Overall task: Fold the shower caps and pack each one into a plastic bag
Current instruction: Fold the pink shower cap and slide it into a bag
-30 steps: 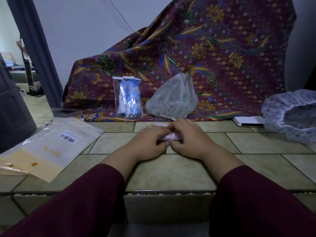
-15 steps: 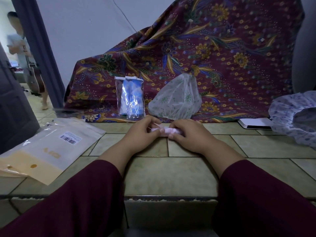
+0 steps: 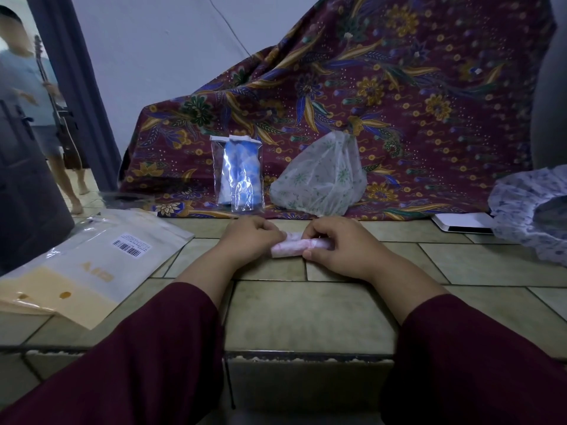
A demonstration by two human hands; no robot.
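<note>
A batik cloth (image 3: 399, 102), maroon and softly creased, is draping along the tiled ledge's (image 3: 306, 314) far edge. Against it are leaning a crinkly green-print shower cap (image 3: 319, 179) and a glossy packed bag (image 3: 241, 173). At the ledge's middle, the left hand (image 3: 248, 240) and right hand (image 3: 340, 246) are gripping the pink rolled shower cap (image 3: 291, 248), fingers curled round its ends. Being slippery and springy, it is likely risking unrolling if either grip is loosening.

There is only one view, from a wide-angle camera on the person's head. It looks forward and down over the tiled floor (image 3: 306, 314), close to both forearms, and faces the patterned cloth (image 3: 383, 96) against the wall. The edges look curved.
</note>
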